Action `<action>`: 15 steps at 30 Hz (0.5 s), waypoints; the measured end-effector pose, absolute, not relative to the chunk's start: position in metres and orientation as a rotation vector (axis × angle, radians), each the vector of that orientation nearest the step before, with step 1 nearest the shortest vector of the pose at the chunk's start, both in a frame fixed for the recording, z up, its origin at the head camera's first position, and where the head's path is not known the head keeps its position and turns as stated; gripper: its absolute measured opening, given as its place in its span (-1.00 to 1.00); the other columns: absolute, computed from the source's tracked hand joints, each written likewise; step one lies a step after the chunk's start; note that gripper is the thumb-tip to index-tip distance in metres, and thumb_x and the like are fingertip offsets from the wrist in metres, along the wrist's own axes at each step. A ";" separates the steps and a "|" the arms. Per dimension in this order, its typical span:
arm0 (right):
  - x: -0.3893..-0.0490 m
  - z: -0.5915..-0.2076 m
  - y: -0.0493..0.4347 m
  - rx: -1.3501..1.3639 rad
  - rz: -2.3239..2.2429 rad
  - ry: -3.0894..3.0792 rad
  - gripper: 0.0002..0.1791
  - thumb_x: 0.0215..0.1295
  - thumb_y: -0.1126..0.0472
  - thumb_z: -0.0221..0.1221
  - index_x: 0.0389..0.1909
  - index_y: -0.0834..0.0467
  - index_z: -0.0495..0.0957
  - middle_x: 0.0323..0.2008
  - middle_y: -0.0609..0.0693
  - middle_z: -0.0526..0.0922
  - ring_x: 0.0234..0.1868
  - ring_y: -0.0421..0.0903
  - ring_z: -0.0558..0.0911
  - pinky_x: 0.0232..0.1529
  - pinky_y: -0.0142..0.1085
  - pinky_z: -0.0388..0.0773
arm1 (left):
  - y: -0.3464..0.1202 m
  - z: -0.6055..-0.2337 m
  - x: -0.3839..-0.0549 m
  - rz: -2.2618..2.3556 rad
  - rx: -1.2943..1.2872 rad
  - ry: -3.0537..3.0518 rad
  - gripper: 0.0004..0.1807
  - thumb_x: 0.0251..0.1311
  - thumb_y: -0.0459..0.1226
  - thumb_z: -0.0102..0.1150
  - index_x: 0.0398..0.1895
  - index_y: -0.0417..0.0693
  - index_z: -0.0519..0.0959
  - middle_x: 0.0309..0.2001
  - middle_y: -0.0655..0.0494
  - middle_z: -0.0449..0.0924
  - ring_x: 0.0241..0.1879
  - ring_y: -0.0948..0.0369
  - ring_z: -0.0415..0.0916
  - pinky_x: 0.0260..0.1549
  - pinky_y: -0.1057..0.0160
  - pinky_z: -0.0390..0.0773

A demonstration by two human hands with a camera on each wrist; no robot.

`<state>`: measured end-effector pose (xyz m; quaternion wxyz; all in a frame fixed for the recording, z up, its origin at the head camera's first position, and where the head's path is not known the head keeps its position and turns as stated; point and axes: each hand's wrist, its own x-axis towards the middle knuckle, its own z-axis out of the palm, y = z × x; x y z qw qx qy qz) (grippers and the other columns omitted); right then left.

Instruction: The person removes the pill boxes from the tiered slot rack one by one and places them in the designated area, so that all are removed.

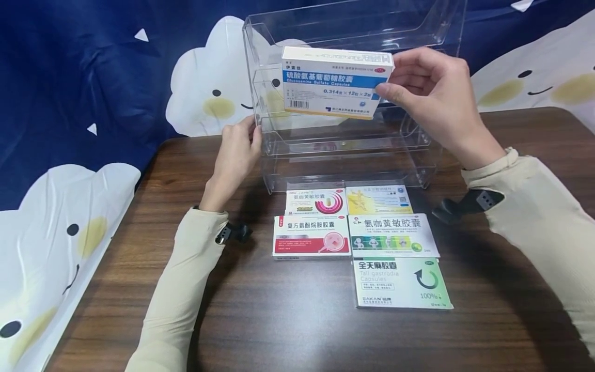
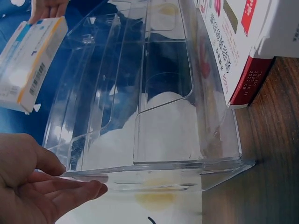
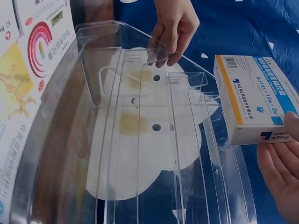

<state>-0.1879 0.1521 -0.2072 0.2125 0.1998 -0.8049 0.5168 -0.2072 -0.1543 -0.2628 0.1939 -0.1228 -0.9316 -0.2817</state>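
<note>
A white medicine box with a blue band (image 1: 334, 85) is held up in front of a clear plastic tiered rack (image 1: 346, 150). My right hand (image 1: 437, 98) pinches its right end between thumb and fingers. With thumb and fingers my left hand (image 1: 237, 150) grips the rack's left side edge; the left wrist view shows that hand (image 2: 42, 182) on the clear edge. In the right wrist view, the blue-banded box (image 3: 257, 95) is tilted beside the rack (image 3: 140, 140). The rack's tiers hold nothing that I can see.
On the wooden table (image 1: 279, 320) before the rack lie several medicine boxes: a red-and-white box (image 1: 310, 236), a green-and-white capsule box (image 1: 402, 283), a white box with green pictures (image 1: 394, 235), a yellow-and-white box (image 1: 378, 200) and a pink-ringed box (image 1: 316, 201). Behind hangs a blue cloud-print cloth (image 1: 116, 62).
</note>
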 end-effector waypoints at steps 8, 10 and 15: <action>-0.169 -0.223 0.154 0.600 1.471 -2.270 -0.68 0.13 0.41 0.32 -0.06 0.20 0.60 -0.27 -0.21 0.68 -0.26 -0.27 0.67 -0.15 -0.56 0.56 | -0.151 -0.262 -0.208 -0.798 -0.346 -2.612 -0.69 0.37 -0.38 -0.08 0.00 -0.41 0.56 -0.10 -0.24 0.65 -0.23 0.06 0.64 -0.18 0.17 0.65; -0.162 -0.229 0.154 0.602 1.497 -2.279 -0.68 0.13 0.42 0.32 -0.07 0.21 0.60 -0.29 -0.21 0.69 -0.27 -0.26 0.67 -0.18 -0.56 0.56 | -0.150 -0.262 -0.209 -0.799 -0.343 -2.614 -0.70 0.37 -0.38 -0.08 -0.01 -0.41 0.56 -0.10 -0.24 0.66 -0.24 0.07 0.64 -0.19 0.18 0.65; -0.146 -0.244 0.156 0.594 1.517 -2.333 -0.66 0.12 0.41 0.33 -0.04 0.26 0.58 -0.31 -0.20 0.68 -0.30 -0.26 0.67 -0.22 -0.56 0.57 | -0.149 -0.262 -0.208 -0.794 -0.339 -2.622 -0.70 0.39 -0.36 -0.09 -0.02 -0.41 0.56 -0.13 -0.25 0.67 -0.31 0.07 0.60 -0.27 0.18 0.63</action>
